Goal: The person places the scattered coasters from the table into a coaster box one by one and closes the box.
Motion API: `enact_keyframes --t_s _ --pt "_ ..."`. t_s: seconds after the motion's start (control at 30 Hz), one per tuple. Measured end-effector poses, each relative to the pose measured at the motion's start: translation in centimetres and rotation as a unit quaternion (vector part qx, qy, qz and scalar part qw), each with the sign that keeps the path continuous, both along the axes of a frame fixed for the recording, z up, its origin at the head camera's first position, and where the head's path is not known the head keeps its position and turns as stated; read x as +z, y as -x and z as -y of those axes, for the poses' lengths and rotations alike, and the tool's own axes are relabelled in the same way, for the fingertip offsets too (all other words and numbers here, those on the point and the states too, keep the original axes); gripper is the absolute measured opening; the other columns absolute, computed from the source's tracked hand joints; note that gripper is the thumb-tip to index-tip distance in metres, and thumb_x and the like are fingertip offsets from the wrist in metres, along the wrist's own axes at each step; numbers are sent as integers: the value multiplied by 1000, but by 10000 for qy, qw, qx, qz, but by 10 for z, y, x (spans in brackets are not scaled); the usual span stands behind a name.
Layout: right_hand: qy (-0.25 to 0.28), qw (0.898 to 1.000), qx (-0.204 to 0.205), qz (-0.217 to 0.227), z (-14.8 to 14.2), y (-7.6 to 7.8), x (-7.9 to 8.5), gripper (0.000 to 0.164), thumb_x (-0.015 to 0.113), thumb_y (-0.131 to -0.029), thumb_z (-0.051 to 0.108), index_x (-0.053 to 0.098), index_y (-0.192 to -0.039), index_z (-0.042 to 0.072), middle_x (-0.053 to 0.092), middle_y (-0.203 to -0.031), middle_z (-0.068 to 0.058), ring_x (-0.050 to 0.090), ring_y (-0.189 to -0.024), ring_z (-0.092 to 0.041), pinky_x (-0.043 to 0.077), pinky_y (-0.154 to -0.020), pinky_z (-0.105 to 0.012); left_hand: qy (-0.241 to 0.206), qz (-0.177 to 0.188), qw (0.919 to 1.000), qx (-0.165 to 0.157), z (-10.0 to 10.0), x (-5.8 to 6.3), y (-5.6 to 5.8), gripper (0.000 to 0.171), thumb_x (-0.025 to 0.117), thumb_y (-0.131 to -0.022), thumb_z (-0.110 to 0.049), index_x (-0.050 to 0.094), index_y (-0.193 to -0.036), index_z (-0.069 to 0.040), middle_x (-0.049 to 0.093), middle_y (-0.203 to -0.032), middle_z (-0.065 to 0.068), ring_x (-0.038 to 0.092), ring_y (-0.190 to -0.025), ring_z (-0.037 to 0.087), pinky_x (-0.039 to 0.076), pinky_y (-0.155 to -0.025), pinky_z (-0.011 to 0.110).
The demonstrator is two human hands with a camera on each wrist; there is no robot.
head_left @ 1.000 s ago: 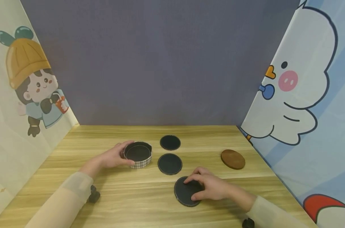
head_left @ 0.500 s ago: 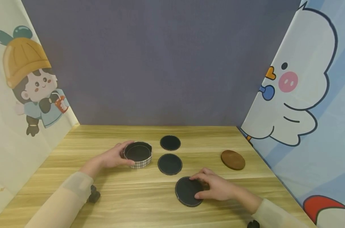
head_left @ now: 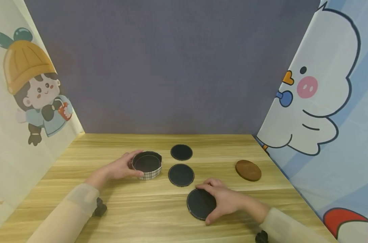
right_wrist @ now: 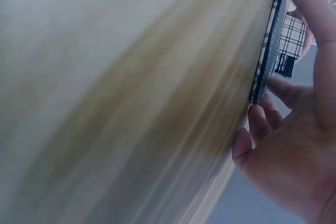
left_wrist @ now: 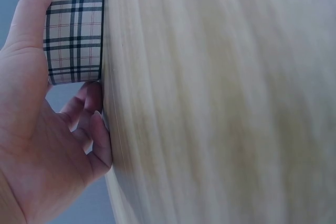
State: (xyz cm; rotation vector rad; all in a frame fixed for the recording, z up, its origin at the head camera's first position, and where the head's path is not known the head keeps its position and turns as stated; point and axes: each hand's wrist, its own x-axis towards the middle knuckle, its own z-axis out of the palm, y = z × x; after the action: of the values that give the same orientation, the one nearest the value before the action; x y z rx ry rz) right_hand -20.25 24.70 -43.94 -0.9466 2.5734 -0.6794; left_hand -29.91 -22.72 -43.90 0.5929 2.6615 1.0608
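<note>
A round coaster holder (head_left: 151,174) with plaid sides and a black inside stands on the table at left of centre. My left hand (head_left: 122,166) grips it from the left, with the thumb along its near side; the left wrist view shows the plaid wall (left_wrist: 76,40) beside the thumb. A black round coaster (head_left: 200,203) with a pale edge lies flat nearest me. My right hand (head_left: 226,200) spans its right side, the thumb at the near rim and the index finger at the far rim. In the right wrist view the coaster (right_wrist: 269,45) appears edge-on between thumb and fingers.
Two more black round coasters lie in a column beyond, the middle one (head_left: 181,175) and the farthest one (head_left: 181,152). A brown wooden disc (head_left: 248,170) lies at the right. A grey panel (head_left: 171,67) rises behind the wooden table (head_left: 135,216), with cartoon-printed walls at both sides.
My right hand has moved from over the near coaster's top out to its rim, with thumb and index finger spread wider. The coaster has slid slightly right. My left hand stays on the holder.
</note>
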Motion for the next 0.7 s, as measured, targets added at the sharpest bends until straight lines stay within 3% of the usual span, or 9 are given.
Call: enact_keyframes --t_s 0.3,0.7 --pt "-276 9993 81 -219 4 0 2 112 100 -70 52 47 -167 33 43 -150 4 39 -140 -24 44 -109 -47 37 55 10000 57 -1 1 -1 112 91 -90 -48 25 -176 -17 45 -146 28 60 -129 42 48 -113 69" --pt "-211 9989 206 -363 3 0 2 107 100 -70 50 52 -163 28 44 -141 6 40 -130 -17 44 -104 -39 81 -3 9999 68 -1 2 -2 113 92 -90 -49 25 -175 -17 45 -148 29 58 -129 41 47 -113 70"
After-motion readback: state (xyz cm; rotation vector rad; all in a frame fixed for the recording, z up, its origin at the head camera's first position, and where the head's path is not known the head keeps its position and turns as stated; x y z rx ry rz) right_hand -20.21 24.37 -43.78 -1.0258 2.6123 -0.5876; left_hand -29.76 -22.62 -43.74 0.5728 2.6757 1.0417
